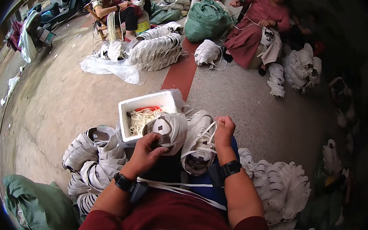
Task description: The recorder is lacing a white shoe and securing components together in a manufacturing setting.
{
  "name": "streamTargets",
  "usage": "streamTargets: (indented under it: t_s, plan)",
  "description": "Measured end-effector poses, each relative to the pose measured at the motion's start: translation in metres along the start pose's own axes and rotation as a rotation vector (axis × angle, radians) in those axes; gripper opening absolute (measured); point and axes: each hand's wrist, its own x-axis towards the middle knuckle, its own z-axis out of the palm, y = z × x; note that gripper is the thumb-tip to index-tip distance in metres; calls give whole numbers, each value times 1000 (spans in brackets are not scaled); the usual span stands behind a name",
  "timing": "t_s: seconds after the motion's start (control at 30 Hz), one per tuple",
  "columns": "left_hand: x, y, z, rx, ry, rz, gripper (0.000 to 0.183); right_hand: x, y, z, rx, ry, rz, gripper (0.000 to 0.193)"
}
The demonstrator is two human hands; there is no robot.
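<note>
Two white-and-grey shoe uppers lie side by side over my lap. My left hand (148, 150) is closed on the near edge of the left shoe upper (176, 129), thumb and fingers pinching it. Beside it, the right shoe upper (199, 123) has a white shoelace (211, 127) running across its front. Pinched fingers of my right hand (225, 130) grip that lace just right of the shoe. Loose white laces (173, 184) stretch across my lap. Just past the left upper stands a white foam box (124, 109) holding a tangle of cream laces (141, 122).
Stacked shoe uppers flank me, one pile (99, 169) at left, another (274, 186) at right. A green sack (35, 205) sits near left. Two people work farther off among more uppers (159, 52) and a green bag (207, 19). Scooters (63, 8) stand far left.
</note>
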Motion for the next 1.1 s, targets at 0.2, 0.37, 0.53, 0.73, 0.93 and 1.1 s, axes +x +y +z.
streamTargets:
  t_s: [0.2,0.37,0.53,0.73,0.93,1.1]
  plan:
    - [-2,5,2,39,-17,5,29,5,-8,-2,41,-258,-327,3]
    - [-3,29,2,108,-61,202,26,17,-13,-53,89,-421,-124,12]
    - [-5,51,36,262,-349,497,30,-8,12,-101,185,-151,178,11]
    - [-4,28,83,487,-718,563,11,-63,8,-95,33,-196,145,18]
    - [-5,9,88,561,-806,608,17,-102,-20,-71,-661,-229,-478,40]
    - [-8,6,90,594,-790,543,12,-103,-20,-71,-685,-362,-297,46]
